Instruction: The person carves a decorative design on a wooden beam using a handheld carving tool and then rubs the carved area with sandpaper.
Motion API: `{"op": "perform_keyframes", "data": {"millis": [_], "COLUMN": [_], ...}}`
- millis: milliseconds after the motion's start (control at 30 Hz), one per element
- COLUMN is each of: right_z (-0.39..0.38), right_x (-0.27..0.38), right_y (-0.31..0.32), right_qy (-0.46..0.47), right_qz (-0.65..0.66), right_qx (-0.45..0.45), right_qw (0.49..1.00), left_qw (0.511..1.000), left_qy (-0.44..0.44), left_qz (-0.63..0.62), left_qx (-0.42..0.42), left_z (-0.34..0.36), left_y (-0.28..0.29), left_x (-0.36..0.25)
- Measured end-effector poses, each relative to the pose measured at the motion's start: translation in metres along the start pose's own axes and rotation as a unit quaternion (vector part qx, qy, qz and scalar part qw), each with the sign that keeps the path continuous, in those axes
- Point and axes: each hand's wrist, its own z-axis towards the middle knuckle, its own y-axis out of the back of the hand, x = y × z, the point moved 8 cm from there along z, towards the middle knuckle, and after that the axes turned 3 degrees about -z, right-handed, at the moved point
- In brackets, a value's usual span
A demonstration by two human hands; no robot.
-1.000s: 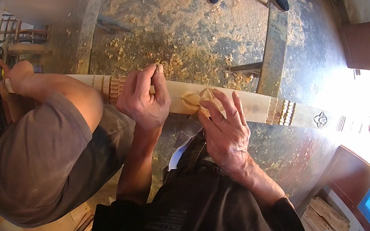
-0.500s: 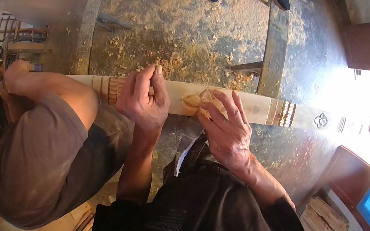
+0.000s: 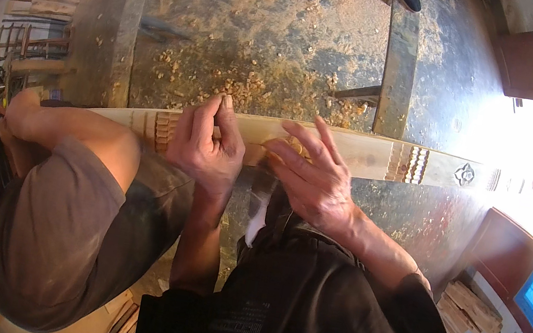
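- Left hand [image 3: 206,156] — curled closed over a carved wooden beam [image 3: 370,157].
- Right hand [image 3: 318,186] — fingers spread and blurred; I cannot tell whether they grip anything.
- The beam lies crosswise beneath both.

Top [image 3: 340,313] was black, loose, with soft folds down the front. Small block of pale print [image 3: 240,321] on it, fine lines, too small to make out. Sleeves [image 3: 416,304] black too, wide-cut, ending around the elbows; forearms [image 3: 382,253] bare below. Left hand [image 3: 208,146] and right hand [image 3: 317,182] also bare; left thumbnail [image 3: 228,101] looked short. Dark trousers [image 3: 284,229] showed past the top, detail lost in shadow.
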Motion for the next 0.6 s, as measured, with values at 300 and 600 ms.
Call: {"op": "perform_keyframes", "data": {"millis": [300, 600], "right_z": [0.001, 0.0], "right_x": [-0.006, -0.003], "right_y": [-0.001, -0.002], "right_qy": [0.008, -0.006], "right_qz": [0.013, 0.007], "right_qx": [-0.005, -0.007], "right_qw": [1.0, 1.0], "left_qw": [1.0, 1.0], "left_qy": [0.005, 0.004], "left_qz": [-0.003, -0.007], "left_qx": [0.001, -0.004], "left_z": [0.0, -0.002], "left_y": [-0.001, -0.002], "left_x": [0.0, 0.003]}}
